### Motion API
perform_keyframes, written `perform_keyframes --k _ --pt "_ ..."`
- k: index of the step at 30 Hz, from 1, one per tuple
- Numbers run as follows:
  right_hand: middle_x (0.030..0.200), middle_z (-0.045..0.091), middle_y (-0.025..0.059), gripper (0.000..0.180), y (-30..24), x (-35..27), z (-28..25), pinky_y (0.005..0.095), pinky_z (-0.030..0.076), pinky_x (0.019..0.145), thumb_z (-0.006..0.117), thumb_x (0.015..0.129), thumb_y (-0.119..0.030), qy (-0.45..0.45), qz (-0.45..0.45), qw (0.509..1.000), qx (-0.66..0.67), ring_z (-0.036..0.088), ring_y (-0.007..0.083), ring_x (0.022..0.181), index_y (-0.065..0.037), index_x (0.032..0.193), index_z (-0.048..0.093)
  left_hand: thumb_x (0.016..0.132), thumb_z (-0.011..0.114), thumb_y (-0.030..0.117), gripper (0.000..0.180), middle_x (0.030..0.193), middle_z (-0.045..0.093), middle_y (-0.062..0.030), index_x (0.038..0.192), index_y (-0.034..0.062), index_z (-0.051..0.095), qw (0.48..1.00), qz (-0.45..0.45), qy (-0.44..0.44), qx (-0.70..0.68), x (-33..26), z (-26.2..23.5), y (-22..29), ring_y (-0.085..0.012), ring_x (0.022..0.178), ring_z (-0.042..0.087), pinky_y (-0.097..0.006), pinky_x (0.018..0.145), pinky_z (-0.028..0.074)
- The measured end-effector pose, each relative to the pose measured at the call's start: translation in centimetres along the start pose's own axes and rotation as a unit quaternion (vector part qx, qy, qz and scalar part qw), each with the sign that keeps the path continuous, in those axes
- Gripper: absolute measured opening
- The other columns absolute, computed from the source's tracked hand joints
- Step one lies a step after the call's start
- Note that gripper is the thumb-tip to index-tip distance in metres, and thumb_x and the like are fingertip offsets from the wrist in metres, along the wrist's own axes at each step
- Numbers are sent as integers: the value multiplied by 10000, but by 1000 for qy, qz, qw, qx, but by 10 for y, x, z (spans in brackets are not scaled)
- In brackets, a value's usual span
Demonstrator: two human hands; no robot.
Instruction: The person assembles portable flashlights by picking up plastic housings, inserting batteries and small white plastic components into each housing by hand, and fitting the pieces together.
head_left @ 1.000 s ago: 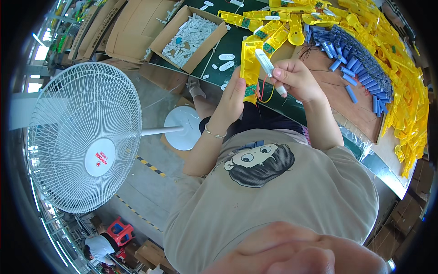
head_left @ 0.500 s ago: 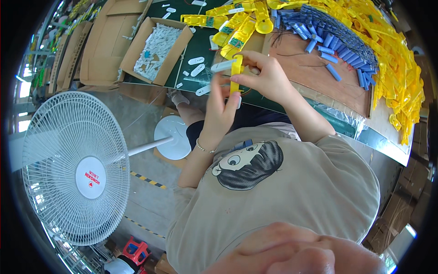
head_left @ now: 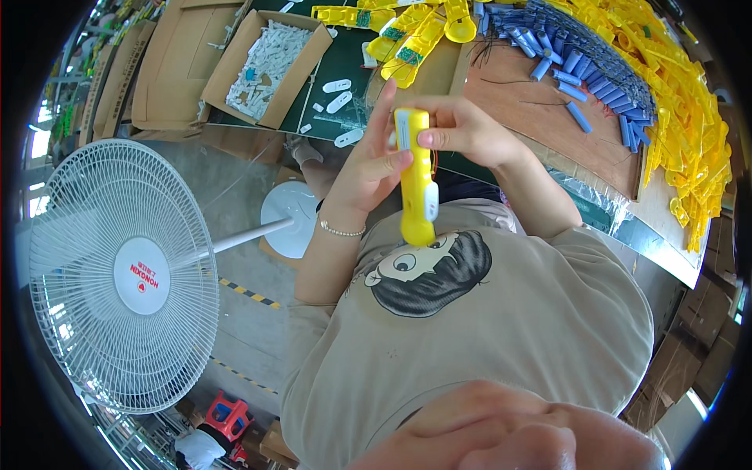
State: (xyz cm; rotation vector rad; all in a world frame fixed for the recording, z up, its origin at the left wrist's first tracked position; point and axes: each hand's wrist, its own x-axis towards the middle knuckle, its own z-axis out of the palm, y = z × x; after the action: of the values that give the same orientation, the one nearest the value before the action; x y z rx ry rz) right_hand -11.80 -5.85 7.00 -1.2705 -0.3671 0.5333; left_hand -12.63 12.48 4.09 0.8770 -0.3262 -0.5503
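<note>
Yellow plastic defines the work in the head view: a long yellow plastic handle-shaped housing [head_left: 416, 180] with a white insert on its side stands nearly upright at centre frame, above the beige printed shirt [head_left: 470, 313].

Grip state:
- The left hand [head_left: 368, 168] wraps the housing from the frame's left, fingers extended along the upper half and thumb pressed to the shell.
- The right hand [head_left: 462, 129] pinches the top end from the right, fingertips closed on the upper edge.
- Both hands are closed on the same part; the lower end hangs free below the grip.

Progress, as a judgement: the housing appears closed as one piece with its white insert seated, so assembly of this unit looks largely done; what remains appears to be pressing or checking the top end. Whether the seam is fully snapped cannot be told.

Surroundings:
- Similar yellow housings [head_left: 407, 35] lie at upper centre on the green-topped bench [head_left: 345, 55].
- A heap of yellow shells [head_left: 681, 102] fills the upper right.
- Blue cylindrical cells [head_left: 587, 63] lie in a row beside it.
- An open cardboard box of white parts [head_left: 270, 63] sits at upper left.
- A white pedestal fan [head_left: 125, 274] stands at the left edge.
</note>
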Motion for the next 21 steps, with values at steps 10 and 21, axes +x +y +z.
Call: perform_keyframes --k 10,21 --pt "931 659 83 509 -4 9 16 228 434 593 781 734 -229 298 -63 888 -344 504 71 642 57 1107 586 973 425 160 510 1235 483 -134 1411 -22 241 917 128 64 371 -8 5 -24 -151 1006 539 -277 843 446" --pt "745 595 25 150 12 6 19 256 465 573 672 799 -102 309 -67 914 -256 597 102 620 43 833 655 987 357 148 347 1015 505 -93 1291 -15 319 943 82 120 298 0 7 -15 -136 828 519 -269 769 445"
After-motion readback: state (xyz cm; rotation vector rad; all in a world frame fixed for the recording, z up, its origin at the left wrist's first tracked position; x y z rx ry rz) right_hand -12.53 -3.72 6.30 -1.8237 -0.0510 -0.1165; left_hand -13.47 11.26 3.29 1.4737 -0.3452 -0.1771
